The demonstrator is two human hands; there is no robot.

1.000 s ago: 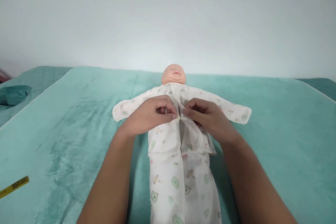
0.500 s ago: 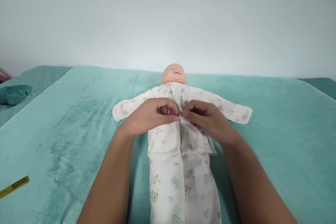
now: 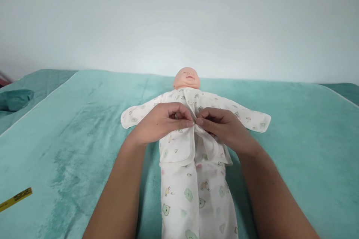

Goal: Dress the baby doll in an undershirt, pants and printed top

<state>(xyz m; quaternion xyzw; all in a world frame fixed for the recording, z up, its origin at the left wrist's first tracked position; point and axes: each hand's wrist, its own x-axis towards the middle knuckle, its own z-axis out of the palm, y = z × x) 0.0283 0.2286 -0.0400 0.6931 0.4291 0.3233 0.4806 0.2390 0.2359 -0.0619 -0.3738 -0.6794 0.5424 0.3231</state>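
seemingly, left hand (image 3: 166,121) and right hand (image 3: 224,127) pinch shirt edges (image 3: 193,145) — wide blanket (image 3: 303,149) around

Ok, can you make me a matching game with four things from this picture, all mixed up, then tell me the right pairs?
Things:
1. doll's head
2. printed baby jacket
3. plush blanket
4. yellow strip

Matches:
A. bluish green, spread out flat
B. at the lower left of the view, with black markings
C. pinched at its front by the left hand and right hand
D. pinkish and hairless

Right pairs: 1-D, 2-C, 3-A, 4-B.
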